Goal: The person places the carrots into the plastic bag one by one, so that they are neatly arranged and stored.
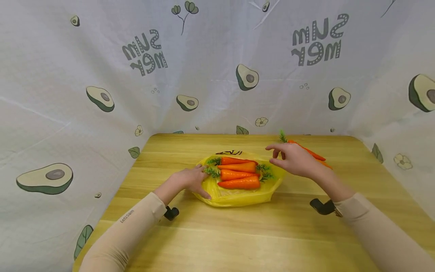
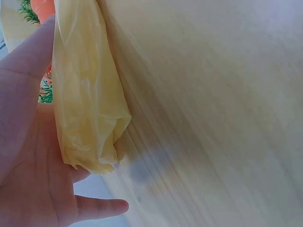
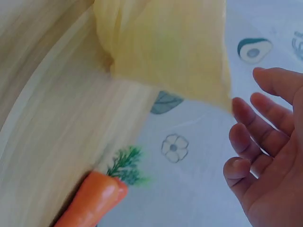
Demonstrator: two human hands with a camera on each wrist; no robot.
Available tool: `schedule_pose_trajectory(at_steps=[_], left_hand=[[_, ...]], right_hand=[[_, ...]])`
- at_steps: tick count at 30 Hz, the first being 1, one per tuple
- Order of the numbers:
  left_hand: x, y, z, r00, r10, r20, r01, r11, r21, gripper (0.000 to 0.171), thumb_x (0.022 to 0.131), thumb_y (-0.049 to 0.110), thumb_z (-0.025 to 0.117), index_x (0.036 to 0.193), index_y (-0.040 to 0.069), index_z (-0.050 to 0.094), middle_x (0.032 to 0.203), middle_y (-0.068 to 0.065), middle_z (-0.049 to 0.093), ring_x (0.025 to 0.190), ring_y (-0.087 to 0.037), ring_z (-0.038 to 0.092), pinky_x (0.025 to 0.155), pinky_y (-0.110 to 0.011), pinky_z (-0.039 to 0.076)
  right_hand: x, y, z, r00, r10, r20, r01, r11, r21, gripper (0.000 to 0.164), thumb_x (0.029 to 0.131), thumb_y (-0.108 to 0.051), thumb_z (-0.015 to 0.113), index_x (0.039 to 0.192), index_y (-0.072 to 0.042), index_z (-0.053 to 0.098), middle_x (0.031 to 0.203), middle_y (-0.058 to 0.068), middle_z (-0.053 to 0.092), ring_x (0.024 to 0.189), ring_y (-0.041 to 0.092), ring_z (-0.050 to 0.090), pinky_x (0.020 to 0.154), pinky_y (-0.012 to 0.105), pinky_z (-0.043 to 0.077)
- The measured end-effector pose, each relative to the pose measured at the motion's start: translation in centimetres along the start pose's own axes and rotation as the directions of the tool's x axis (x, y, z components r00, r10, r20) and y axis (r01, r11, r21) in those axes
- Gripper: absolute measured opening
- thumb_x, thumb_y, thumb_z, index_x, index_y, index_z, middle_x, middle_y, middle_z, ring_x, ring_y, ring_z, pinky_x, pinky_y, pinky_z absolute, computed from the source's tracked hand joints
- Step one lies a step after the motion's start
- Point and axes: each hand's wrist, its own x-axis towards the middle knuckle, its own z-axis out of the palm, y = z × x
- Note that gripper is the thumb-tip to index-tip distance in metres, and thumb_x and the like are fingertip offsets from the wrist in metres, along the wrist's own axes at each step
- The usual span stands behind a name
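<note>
A yellow plastic bag (image 1: 238, 200) lies on the table in the head view, with several orange carrots (image 1: 240, 184) with green tops in a row on it or in its opening. At the bag's left side my left hand (image 1: 193, 179) rests with fingers spread. The left wrist view shows crumpled yellow plastic (image 2: 87, 94) against that palm, the little finger straight. Beside the bag's right edge hovers my right hand (image 1: 293, 160), fingers loosely bent and holding nothing. In the right wrist view a gap shows between most of its fingers and the bag (image 3: 165, 42).
Behind my right hand lie more carrots (image 1: 310, 153), partly hidden by the hand and forearm. The wooden table (image 1: 217, 238) ends at a white curtain (image 1: 210, 56) printed with avocados. Dark wrist mounts (image 1: 323, 206) stick out from both sleeves.
</note>
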Motion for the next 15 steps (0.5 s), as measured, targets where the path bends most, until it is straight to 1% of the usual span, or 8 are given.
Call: schedule_pose_trajectory(at_steps=[4,6,11,15], left_hand=[[-0.1,0.0,0.0,1.000,0.000,-0.001,0.000,1.000,-0.011,0.102,0.077,0.075,0.069,0.156,0.018,0.040,0.170,-0.008,0.015,0.156,-0.033,0.014,0.115,-0.063,0.033],[-0.2,0.0,0.0,1.000,-0.002,0.001,0.002,1.000,-0.013,0.102,0.077,0.075,0.069,0.157,0.018,0.040,0.170,-0.008,0.015,0.156,-0.033,0.013,0.115,-0.064,0.032],[-0.2,0.1,0.0,1.000,-0.003,-0.002,0.003,1.000,-0.012,0.101,0.077,0.074,0.070,0.156,0.018,0.040,0.170,-0.007,0.016,0.156,-0.033,0.014,0.115,-0.063,0.032],[-0.3,0.1,-0.1,1.000,0.004,-0.006,-0.004,1.000,-0.007,0.101,0.078,0.074,0.069,0.156,0.018,0.040,0.169,-0.008,0.016,0.156,-0.033,0.014,0.115,-0.062,0.034]], right_hand=[[0.0,1.8,-0.4,0.999,0.035,-0.031,-0.035,0.999,-0.005,0.041,0.094,-0.019,0.071,0.133,-0.008,0.063,0.100,0.006,0.070,0.071,0.017,0.051,0.062,0.031,0.045],[-0.1,2.7,-0.5,0.998,0.048,-0.048,-0.048,0.999,-0.004,0.044,0.094,-0.019,0.071,0.135,-0.005,0.061,0.104,0.009,0.070,0.075,0.019,0.054,0.065,0.034,0.047],[-0.2,4.6,-0.8,0.994,0.075,-0.078,-0.074,0.997,0.021,0.050,0.095,-0.025,0.072,0.136,-0.001,0.058,0.113,0.017,0.069,0.095,0.032,0.063,0.082,0.049,0.054],[-0.3,5.8,-1.0,0.993,0.098,-0.065,-0.096,0.995,0.025,0.056,0.095,-0.029,0.071,0.139,0.001,0.055,0.122,0.024,0.066,0.108,0.042,0.063,0.090,0.058,0.052]])
